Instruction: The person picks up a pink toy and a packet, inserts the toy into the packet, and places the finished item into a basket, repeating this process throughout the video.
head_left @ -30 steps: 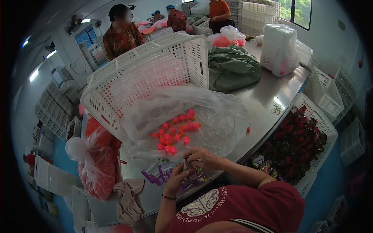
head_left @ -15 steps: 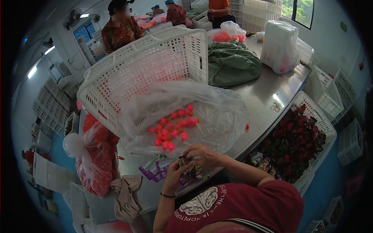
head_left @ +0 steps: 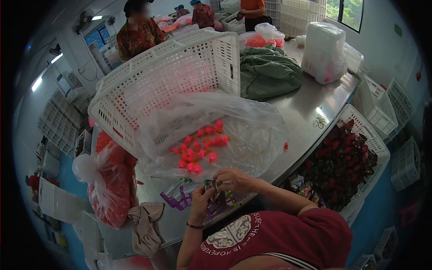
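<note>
At the table's near edge my left hand [head_left: 201,199] is closed on a small dark-and-green printed packet [head_left: 210,184], held upright. My right hand [head_left: 235,181] meets it there, fingers pinched at the packet's right side; the fingertips partly hide it. Beneath and beside my hands lie purple-and-green printed wrappers [head_left: 179,194]. Just beyond, a heap of bright pink pieces with orange ends [head_left: 197,148] lies on a clear plastic sheet [head_left: 252,139]. What the packet contains cannot be made out.
A white crate [head_left: 168,67] lies tipped behind the plastic sheet. To the left are a bag of red-orange pieces [head_left: 112,193] and a beige cloth [head_left: 147,225]. Right of me stands a crate of dark red items [head_left: 346,157]. A co-worker [head_left: 137,33] stands across the table.
My left hand has turned slightly and raised the packet, so more of its printed face shows. My right hand stays close against it. The pink heap is unchanged.
</note>
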A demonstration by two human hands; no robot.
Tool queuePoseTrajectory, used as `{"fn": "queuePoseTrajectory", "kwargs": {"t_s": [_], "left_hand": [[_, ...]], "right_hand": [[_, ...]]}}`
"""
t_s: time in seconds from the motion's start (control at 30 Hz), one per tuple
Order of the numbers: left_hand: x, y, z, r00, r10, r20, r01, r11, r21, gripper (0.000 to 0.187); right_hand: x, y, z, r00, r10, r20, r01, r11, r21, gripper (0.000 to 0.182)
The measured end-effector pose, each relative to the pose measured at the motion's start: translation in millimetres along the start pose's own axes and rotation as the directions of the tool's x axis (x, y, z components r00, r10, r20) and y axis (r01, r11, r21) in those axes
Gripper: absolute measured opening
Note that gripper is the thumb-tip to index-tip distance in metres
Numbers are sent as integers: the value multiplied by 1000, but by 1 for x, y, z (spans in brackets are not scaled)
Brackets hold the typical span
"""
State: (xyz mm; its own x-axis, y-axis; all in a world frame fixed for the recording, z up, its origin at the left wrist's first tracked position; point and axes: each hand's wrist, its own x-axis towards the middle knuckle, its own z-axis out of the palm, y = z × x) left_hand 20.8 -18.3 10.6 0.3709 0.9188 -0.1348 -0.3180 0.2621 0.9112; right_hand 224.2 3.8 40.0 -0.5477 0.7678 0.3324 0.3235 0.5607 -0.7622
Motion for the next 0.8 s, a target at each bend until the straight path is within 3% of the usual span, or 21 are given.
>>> {"fn": "queuePoseTrajectory", "kwargs": {"t_s": [0.1, 0.3, 0.37, 0.47, 0.8], "left_hand": [[0, 3, 5, 999, 3, -50, -5, 999, -41, 17], [1, 5, 12, 984, 128, -126, -105, 980, 170, 19], [3, -2, 3, 980, 160, -119, -110, 932, 345, 20], [5, 0, 8, 972, 184, -148, -127, 936, 328, 20], [1, 9, 14, 966, 207, -153, -147, 932, 331, 17]], "right_hand": [[2, 1, -3, 1000, 7, -18, -6, 999, 54, 18], [3, -1, -3, 997, 28, -69, -26, 999, 29, 14], [3, -1, -3, 995, 46, -86, -45, 999, 18, 13], [4, 0, -2, 986, 77, -151, -73, 997, 30, 13], [9, 0, 4, 985, 108, -137, -104, 994, 37, 18]]}}
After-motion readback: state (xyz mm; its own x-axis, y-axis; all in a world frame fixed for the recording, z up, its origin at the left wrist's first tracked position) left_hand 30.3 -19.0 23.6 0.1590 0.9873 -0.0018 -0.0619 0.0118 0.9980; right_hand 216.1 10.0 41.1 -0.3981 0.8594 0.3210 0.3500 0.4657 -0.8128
